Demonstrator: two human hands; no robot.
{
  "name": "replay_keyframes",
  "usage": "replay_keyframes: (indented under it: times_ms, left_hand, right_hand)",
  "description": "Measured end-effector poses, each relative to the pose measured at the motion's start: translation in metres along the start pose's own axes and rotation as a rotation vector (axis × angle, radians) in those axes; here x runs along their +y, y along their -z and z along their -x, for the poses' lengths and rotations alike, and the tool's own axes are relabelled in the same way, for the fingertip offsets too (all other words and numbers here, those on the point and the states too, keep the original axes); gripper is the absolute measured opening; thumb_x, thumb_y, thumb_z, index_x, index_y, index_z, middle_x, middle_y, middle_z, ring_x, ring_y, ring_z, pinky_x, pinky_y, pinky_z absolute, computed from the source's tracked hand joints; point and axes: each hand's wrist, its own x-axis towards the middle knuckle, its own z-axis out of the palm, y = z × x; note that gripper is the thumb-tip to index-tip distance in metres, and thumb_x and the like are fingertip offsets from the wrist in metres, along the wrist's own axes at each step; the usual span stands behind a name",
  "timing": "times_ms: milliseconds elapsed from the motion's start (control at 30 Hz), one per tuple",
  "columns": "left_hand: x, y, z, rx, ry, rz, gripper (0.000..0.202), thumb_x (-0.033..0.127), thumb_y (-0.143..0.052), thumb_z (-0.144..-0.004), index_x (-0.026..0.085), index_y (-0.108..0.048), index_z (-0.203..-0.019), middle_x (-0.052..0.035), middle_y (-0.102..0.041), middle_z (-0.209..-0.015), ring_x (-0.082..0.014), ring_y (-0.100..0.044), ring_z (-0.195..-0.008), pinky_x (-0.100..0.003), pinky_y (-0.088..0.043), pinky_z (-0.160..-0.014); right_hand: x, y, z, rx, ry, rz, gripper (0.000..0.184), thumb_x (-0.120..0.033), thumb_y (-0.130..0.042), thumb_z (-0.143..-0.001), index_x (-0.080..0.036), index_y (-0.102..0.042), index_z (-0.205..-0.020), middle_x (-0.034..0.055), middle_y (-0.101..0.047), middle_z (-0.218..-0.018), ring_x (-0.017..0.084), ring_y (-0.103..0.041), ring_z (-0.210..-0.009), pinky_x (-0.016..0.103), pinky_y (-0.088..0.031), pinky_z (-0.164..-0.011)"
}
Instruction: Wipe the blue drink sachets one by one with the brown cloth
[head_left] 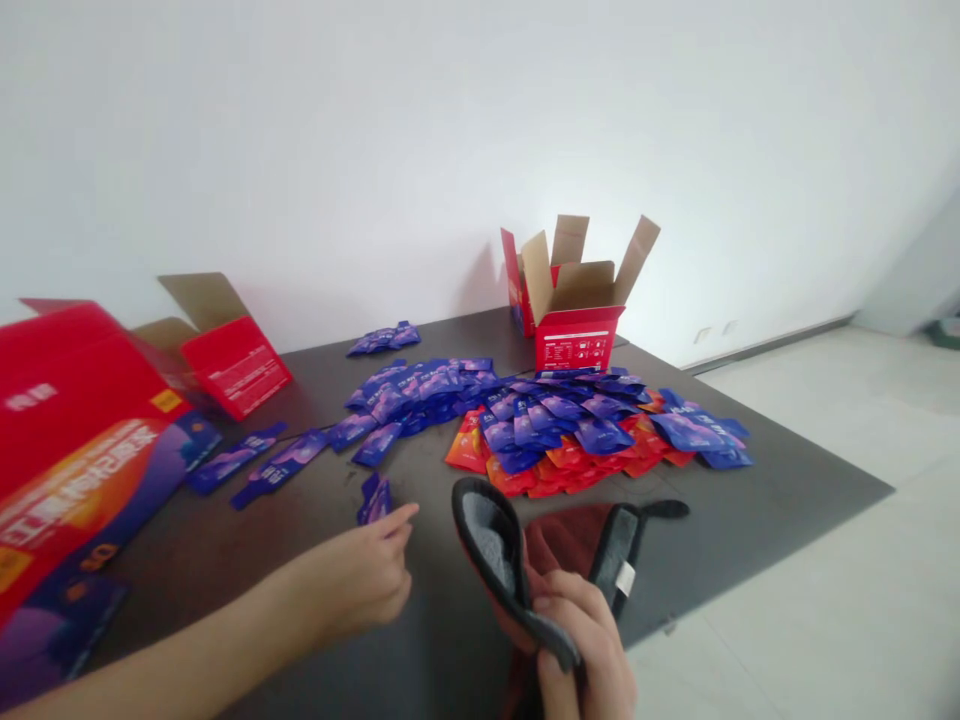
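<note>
My right hand (pixel 585 640) is closed round a maroon fabric wrap (pixel 559 545) with black edging and a grey lining. The wrap is bent so that its lining faces up, and a black strap (pixel 619 555) with a small white label hangs at its right. Left of it, my left hand (pixel 367 575) has its fingers curled together, the uppermost one stretched to the right. A purple-blue sachet (pixel 373 497) sticks up behind those fingers and seems gripped by them, though the contact is hidden. Beyond both hands lies a heap of purple-blue sachets (pixel 540 415) over orange-red sachets (pixel 570 465).
A large red printed box (pixel 67 430) stands close at the left, an open red box (pixel 236 365) behind it. At the back, another open red box (pixel 577 335) has raised flaps. Loose sachets (pixel 285 465) lie on the dark table (pixel 795 480), which meets a white wall.
</note>
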Motion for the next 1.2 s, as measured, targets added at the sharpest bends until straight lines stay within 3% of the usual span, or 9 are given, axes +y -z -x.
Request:
replay_keyframes:
  times_ms: [67, 167, 300, 400, 500, 667, 833, 967, 1200]
  left_hand:
    - [0.008, 0.001, -0.004, 0.031, -0.176, -0.063, 0.017, 0.016, -0.049, -0.074, 0.024, -0.063, -0.070, -0.0034, -0.066, -0.065, -0.0194, -0.059, -0.078, -0.040, -0.029, -0.102]
    - [0.020, 0.006, 0.000, 0.136, -0.082, -0.059, 0.023, 0.020, -0.043, -0.081, 0.027, -0.062, -0.093, -0.0033, -0.067, -0.092, -0.0211, -0.057, -0.096, -0.049, -0.025, -0.103]
    - [0.055, 0.004, 0.011, 0.314, 0.426, -0.088, 0.034, 0.026, -0.039, -0.084, 0.032, -0.051, -0.116, -0.0001, -0.064, -0.106, -0.0200, -0.057, -0.099, -0.046, -0.033, -0.098]
    - [0.082, -0.006, 0.013, 0.249, 0.817, -0.092, 0.042, 0.041, -0.031, -0.086, 0.024, -0.047, -0.122, -0.0078, -0.064, -0.105, -0.0258, -0.060, -0.093, -0.050, -0.042, -0.086]
    - [0.093, -0.018, 0.013, 0.165, 0.943, -0.017, 0.044, 0.043, -0.030, -0.086, 0.018, -0.054, -0.114, -0.0119, -0.065, -0.101, -0.0268, -0.062, -0.088, -0.047, -0.048, -0.081]
    - [0.085, -0.030, 0.026, 0.070, 0.850, 0.095, 0.034, 0.013, -0.036, -0.083, 0.017, -0.057, -0.109, -0.0081, -0.066, -0.102, -0.0179, -0.064, -0.085, -0.029, -0.053, -0.071]
    - [0.091, -0.022, 0.030, 0.149, 0.715, -0.026, 0.041, -0.004, -0.033, -0.071, 0.010, -0.062, -0.097, -0.0089, -0.069, -0.088, -0.0159, -0.065, -0.070, -0.025, -0.054, -0.059]
    - [0.107, -0.016, 0.034, 0.198, 0.659, -0.122, 0.040, -0.007, -0.030, -0.067, 0.012, -0.066, -0.072, -0.0070, -0.068, -0.071, -0.0171, -0.064, -0.064, -0.027, -0.053, -0.058]
    - [0.108, -0.020, 0.044, 0.447, 0.578, -0.084, 0.039, 0.005, -0.027, -0.083, 0.013, -0.065, -0.087, -0.0053, -0.069, -0.090, -0.0152, -0.063, -0.082, -0.023, -0.049, -0.071]
  right_hand:
    - [0.001, 0.002, 0.000, -0.019, -0.010, -0.048, 0.017, -0.013, -0.040, -0.088, -0.018, -0.056, -0.090, 0.0044, -0.054, -0.095, 0.015, -0.053, -0.093, 0.027, -0.040, -0.087]
    - [0.007, 0.009, -0.001, -0.075, 0.036, -0.087, 0.018, -0.010, -0.040, -0.086, -0.017, -0.055, -0.093, 0.0042, -0.053, -0.093, 0.015, -0.053, -0.091, 0.028, -0.041, -0.085]
    - [0.018, 0.018, -0.012, -0.144, 0.159, -0.089, 0.021, -0.007, -0.042, -0.083, -0.015, -0.053, -0.098, 0.0053, -0.052, -0.097, 0.015, -0.052, -0.093, 0.026, -0.043, -0.079]
    - [0.022, 0.019, -0.023, -0.150, 0.197, -0.111, 0.027, -0.004, -0.040, -0.081, -0.014, -0.051, -0.104, 0.0066, -0.052, -0.099, 0.017, -0.050, -0.097, 0.029, -0.042, -0.080]
    - [0.019, 0.017, -0.034, -0.182, 0.256, -0.126, 0.032, -0.002, -0.041, -0.078, -0.014, -0.050, -0.106, 0.0065, -0.052, -0.098, 0.018, -0.050, -0.097, 0.033, -0.041, -0.081]
    - [0.004, 0.007, -0.049, -0.311, 0.349, -0.068, 0.031, -0.005, -0.041, -0.080, -0.017, -0.048, -0.108, 0.0066, -0.050, -0.099, 0.019, -0.049, -0.095, 0.034, -0.041, -0.080]
    - [-0.009, -0.032, -0.056, -0.915, 0.363, 0.066, 0.021, -0.020, -0.037, -0.088, -0.021, -0.048, -0.105, 0.0053, -0.050, -0.098, 0.017, -0.048, -0.084, 0.030, -0.042, -0.072]
    - [-0.003, -0.070, -0.043, -1.263, 0.603, 0.225, 0.016, -0.027, -0.037, -0.089, -0.024, -0.050, -0.098, 0.0031, -0.049, -0.092, 0.016, -0.047, -0.076, 0.028, -0.040, -0.066]
    - [0.026, -0.111, -0.031, -1.398, 0.681, 0.452, 0.020, -0.027, -0.044, -0.082, -0.029, -0.048, -0.101, 0.0041, -0.046, -0.089, 0.020, -0.049, -0.074, 0.028, -0.039, -0.058]
